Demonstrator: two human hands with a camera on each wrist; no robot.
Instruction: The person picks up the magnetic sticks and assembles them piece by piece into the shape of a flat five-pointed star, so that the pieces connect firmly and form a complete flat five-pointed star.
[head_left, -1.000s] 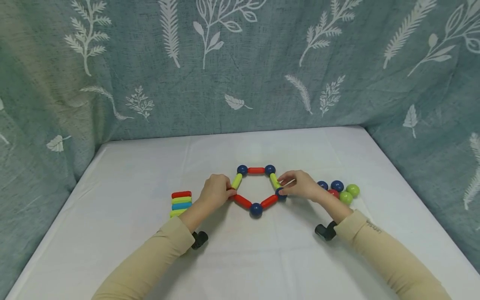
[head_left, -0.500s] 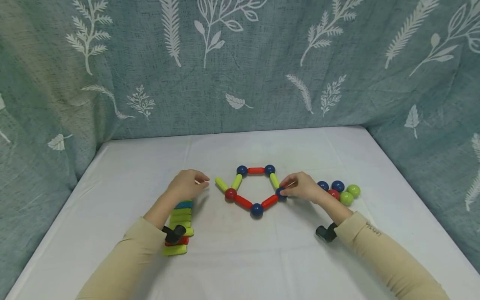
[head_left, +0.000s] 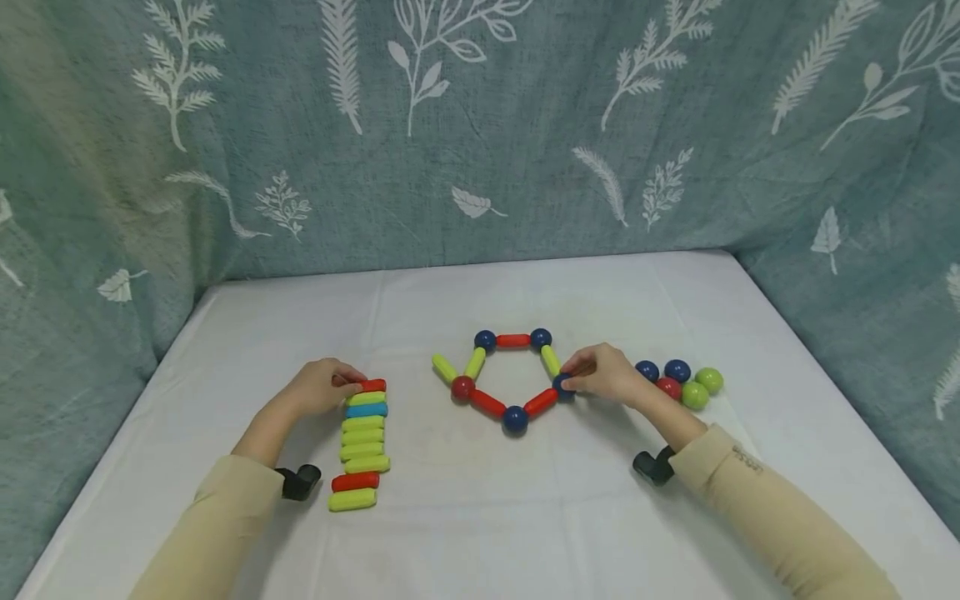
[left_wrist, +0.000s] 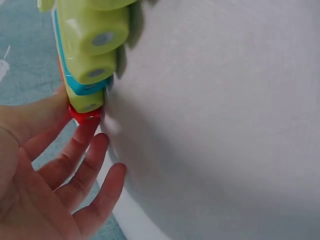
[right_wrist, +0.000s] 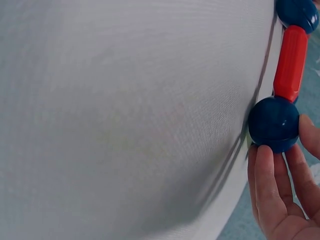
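At the far end of a column of magnetic rods, my left hand (head_left: 324, 386) pinches a red magnetic rod (head_left: 372, 385) between thumb and forefinger. In the left wrist view that red rod (left_wrist: 86, 116) shows mostly its end, and the other fingers spread below it. My right hand (head_left: 602, 372) holds a blue ball (right_wrist: 274, 124) at the right corner of a ring of rods and balls. A red ball (head_left: 462, 388) forms the ring's left corner, and a yellow-green rod (head_left: 445, 368) sticks out from it. A blue ball (head_left: 515, 420) sits at the near corner.
Several loose balls, including a green ball (head_left: 708, 381) and a red ball (head_left: 669, 388), lie right of the right hand. More rods, among them a blue rod (head_left: 367, 410), lie stacked in the left column. A patterned curtain (head_left: 480, 133) hangs behind the white table (head_left: 570, 533).
My left hand let go of the yellow-green rod, now attached to the red ball, and moved left to the red rod at the column's far end. The right hand stayed at the blue ball.
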